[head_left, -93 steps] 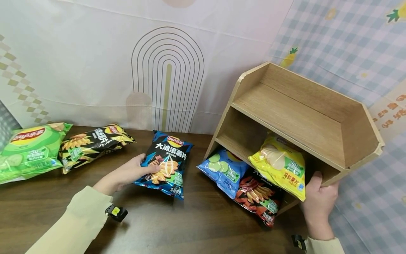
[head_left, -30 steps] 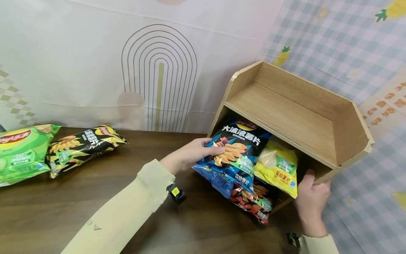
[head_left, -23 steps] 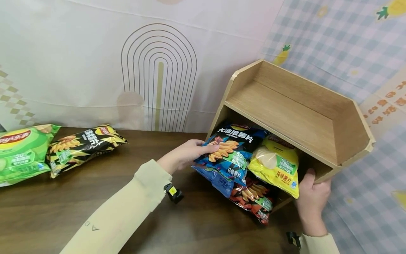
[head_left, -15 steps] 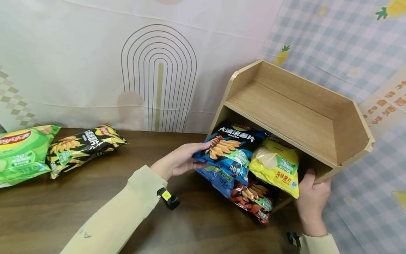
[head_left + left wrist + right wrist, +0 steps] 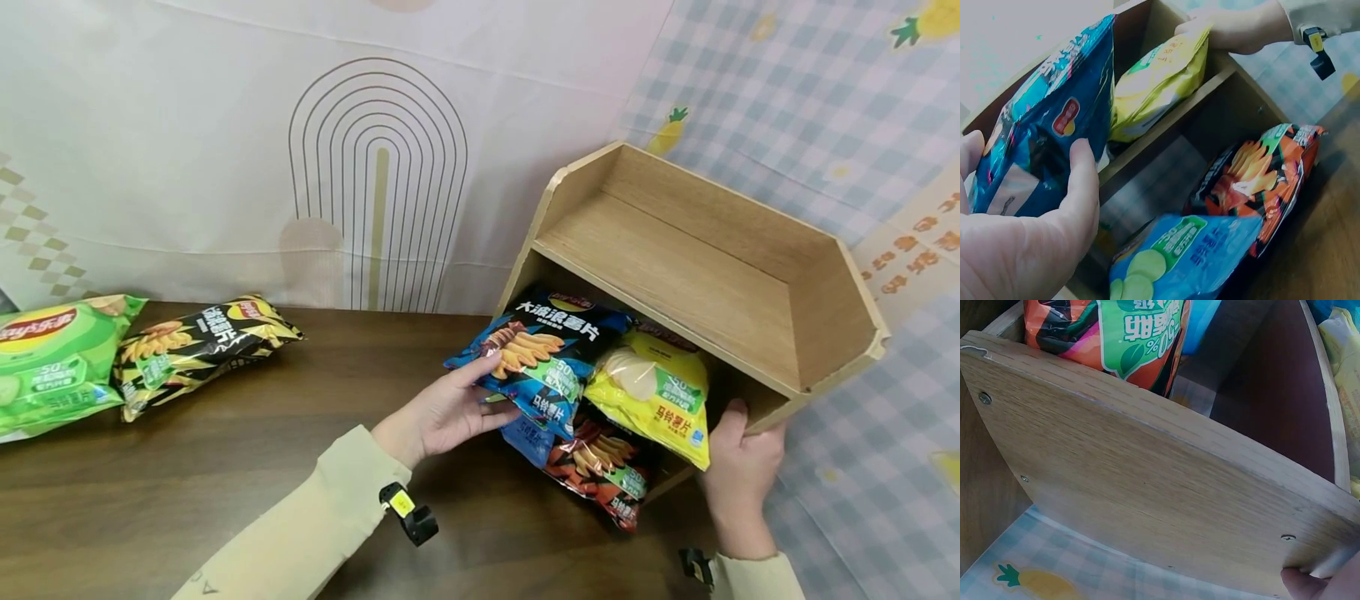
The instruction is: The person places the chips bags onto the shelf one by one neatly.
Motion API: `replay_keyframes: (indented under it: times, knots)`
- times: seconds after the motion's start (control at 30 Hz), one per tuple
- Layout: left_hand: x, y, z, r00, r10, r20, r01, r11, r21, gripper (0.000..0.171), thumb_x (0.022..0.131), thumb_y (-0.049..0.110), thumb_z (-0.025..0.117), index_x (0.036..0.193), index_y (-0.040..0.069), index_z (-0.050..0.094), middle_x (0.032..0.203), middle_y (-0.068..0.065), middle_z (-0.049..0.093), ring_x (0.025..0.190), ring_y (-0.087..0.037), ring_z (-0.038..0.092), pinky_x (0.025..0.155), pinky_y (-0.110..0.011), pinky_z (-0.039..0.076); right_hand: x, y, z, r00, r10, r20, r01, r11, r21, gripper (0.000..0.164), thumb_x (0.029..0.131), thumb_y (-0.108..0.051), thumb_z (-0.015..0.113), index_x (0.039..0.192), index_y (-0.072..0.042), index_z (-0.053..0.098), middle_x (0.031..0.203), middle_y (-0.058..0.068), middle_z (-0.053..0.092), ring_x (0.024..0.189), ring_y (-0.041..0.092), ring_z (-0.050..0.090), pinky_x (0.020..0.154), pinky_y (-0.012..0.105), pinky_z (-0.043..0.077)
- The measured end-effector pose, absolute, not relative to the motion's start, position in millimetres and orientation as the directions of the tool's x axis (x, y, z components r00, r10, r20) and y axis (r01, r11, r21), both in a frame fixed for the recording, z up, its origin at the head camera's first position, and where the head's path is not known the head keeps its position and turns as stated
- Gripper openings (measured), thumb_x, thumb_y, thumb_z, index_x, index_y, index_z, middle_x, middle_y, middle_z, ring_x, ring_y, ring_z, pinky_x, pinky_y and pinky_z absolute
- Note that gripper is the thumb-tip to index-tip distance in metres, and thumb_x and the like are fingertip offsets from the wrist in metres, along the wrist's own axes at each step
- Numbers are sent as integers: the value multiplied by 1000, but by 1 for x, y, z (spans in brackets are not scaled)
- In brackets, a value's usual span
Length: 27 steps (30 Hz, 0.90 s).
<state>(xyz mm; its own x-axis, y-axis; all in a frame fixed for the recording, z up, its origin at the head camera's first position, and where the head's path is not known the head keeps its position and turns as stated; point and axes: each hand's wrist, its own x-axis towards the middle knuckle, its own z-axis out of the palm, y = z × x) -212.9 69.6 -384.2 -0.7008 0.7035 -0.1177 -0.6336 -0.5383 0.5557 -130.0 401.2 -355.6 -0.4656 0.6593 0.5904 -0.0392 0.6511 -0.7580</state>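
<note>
A blue-and-black bag of potato chips (image 5: 536,350) lies partly inside the middle compartment of a wooden shelf (image 5: 675,250), its near end jutting out. My left hand (image 5: 450,417) holds that near end, thumb on one face and fingers on the other. In the left wrist view, a finger touches the back of the bag (image 5: 1054,125). My right hand (image 5: 746,467) grips the shelf's right side panel. Beside the blue-and-black bag sits a yellow chip bag (image 5: 652,383). Below, in the bottom compartment, are a red-and-black chip bag (image 5: 600,467) and a light blue one (image 5: 1179,256).
At the table's left lie a green chip bag (image 5: 60,367) and a black-and-gold chip bag (image 5: 206,350). Brown wooden table (image 5: 247,475) extends in front of them. A patterned cloth (image 5: 225,167) hangs behind, and a checked cloth (image 5: 787,108) is at the right.
The blue-and-black bag came from the table into the middle compartment. Over the last second it tipped flatter, and my left hand shifted lower on its near end. My right hand kept its grip.
</note>
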Motion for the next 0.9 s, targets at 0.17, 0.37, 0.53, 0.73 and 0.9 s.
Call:
replay_keyframes:
  times: [0.17,0.37,0.53,0.73,0.9]
  knots:
    - [-208,77,-383,-676,731,-94,-658,-542,522,68,95,32,62,147,15,22,140,-20,40,125,-40,47,100,-47,43,-130,402,-357,-465,658,592,-40,653,-757,47,94,-26,50,133,1,51,121,26,58,99,34,51,95,48,38]
    - [-207,84,-382,-737,668,-104,-596,-568,568,59,94,28,64,143,11,36,132,-18,54,116,-32,58,95,-47,47,-130,401,-356,-463,657,595,-42,654,-755,46,94,-25,50,131,3,52,119,27,58,98,35,50,92,50,38]
    - [-206,88,-382,-774,622,-118,-553,-574,604,57,93,30,66,141,11,41,129,-15,58,109,-30,62,93,-46,48,-131,400,-357,-467,658,590,-35,653,-756,46,94,-25,49,129,5,51,117,29,58,97,36,50,90,52,36]
    - [-209,95,-373,-787,613,-76,-520,-591,617,56,93,32,66,140,14,43,129,-15,57,105,-28,63,91,-43,51,-130,400,-361,-476,629,614,-50,678,-733,47,94,-25,49,133,1,50,118,26,57,95,34,49,90,49,36]
    - [-218,104,-362,-799,601,-28,-483,-613,625,52,93,31,65,139,15,45,126,-14,58,101,-26,64,86,-39,53,-129,402,-371,-491,559,668,-90,731,-677,45,95,-23,49,136,-3,48,114,20,55,95,27,48,92,37,39]
